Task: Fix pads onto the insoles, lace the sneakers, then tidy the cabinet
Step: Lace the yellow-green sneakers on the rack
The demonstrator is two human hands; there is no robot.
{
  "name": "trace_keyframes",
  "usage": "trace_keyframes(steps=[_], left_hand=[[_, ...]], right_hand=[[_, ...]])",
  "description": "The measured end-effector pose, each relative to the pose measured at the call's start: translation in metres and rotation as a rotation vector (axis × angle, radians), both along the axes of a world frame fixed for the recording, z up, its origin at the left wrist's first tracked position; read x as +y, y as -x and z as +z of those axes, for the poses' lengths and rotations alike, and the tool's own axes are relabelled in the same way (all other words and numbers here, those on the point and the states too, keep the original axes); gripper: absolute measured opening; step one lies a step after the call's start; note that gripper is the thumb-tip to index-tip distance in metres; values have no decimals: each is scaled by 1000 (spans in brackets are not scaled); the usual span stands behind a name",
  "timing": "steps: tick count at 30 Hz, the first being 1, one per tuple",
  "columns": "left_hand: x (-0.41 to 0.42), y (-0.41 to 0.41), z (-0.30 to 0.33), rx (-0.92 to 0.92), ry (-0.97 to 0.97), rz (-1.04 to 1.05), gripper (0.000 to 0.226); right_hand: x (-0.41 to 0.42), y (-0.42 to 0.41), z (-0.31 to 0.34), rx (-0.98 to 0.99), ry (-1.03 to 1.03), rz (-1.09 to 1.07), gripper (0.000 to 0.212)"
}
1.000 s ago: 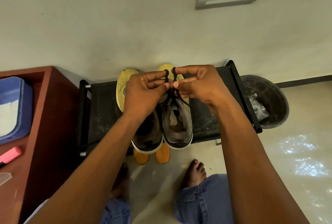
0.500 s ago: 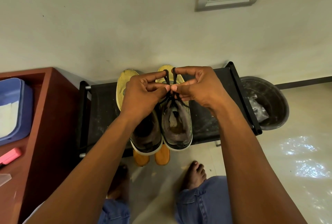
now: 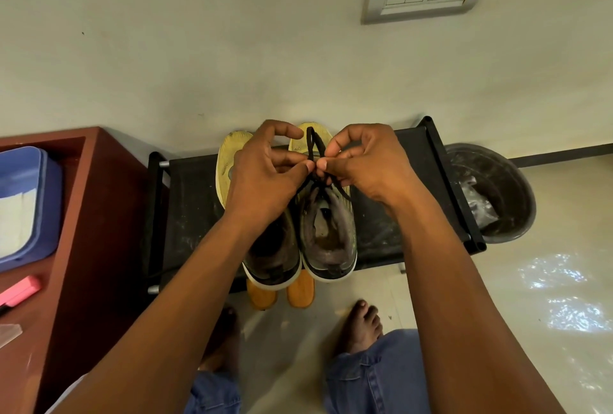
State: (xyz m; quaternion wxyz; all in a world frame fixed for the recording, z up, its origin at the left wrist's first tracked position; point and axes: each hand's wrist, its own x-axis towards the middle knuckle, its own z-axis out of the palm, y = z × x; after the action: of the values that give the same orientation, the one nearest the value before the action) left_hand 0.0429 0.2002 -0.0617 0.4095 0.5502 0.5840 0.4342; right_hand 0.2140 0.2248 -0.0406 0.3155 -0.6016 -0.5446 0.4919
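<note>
Head view: both hands meet above a pair of dark sneakers on a black shoe rack [image 3: 185, 201] against the wall. The left hand [image 3: 265, 174] and right hand [image 3: 361, 168] each pinch the black lace [image 3: 313, 145] of the right-side sneaker [image 3: 328, 234] between thumb and fingers, fingertips almost touching; a loop of lace stands up between them. Two strands run down from the pinch to the shoe's tongue. The left-side sneaker [image 3: 275, 254] sits just beside it, partly hidden under the left wrist. Two yellow insoles [image 3: 229, 161] lie under and behind the sneakers, toes toward the wall. Orange slippers [image 3: 300, 292] poke out below the rack on the floor. A dark bin [image 3: 497, 188] stands to the right, a red-brown bench [image 3: 83, 214] with a blue box [image 3: 30, 201] to the left.
</note>
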Motion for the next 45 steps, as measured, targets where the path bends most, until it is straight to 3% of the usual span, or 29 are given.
trace_keyframes(steps=[4, 9, 14, 17, 22, 27, 32, 35, 38, 45], left_hand=[[-2, 1, 1, 153, -83, -25, 51], [-4, 0, 1, 362, -182, -102, 72], [-5, 0, 2, 407, -232, -130, 67], [-5, 2, 0, 348, -183, -119, 69], [0, -4, -6, 29, 41, -106, 68], [5, -2, -1, -166, 70, 6, 58], [1, 0, 2, -102, -34, 42, 17], [3, 3, 0, -79, -41, 105, 5], [2, 3, 3, -161, 1, 88, 0], [0, 2, 6, -233, 89, -10, 16]], right_hand=[[1, -1, 3, 28, 36, 18, 7], [0, -1, 0, -1, 19, 42, 22], [3, 2, -5, -23, -27, 50, 10], [3, 2, -5, -35, -49, 54, 9], [2, 3, -5, -57, -83, 102, 8], [0, 5, -2, -62, -88, 122, 7], [0, 6, -3, -49, -99, 104, 11], [1, 7, -3, -61, -86, 69, 9], [4, 8, -7, -75, -90, 26, 9], [4, 4, -5, -45, -81, -3, 9]])
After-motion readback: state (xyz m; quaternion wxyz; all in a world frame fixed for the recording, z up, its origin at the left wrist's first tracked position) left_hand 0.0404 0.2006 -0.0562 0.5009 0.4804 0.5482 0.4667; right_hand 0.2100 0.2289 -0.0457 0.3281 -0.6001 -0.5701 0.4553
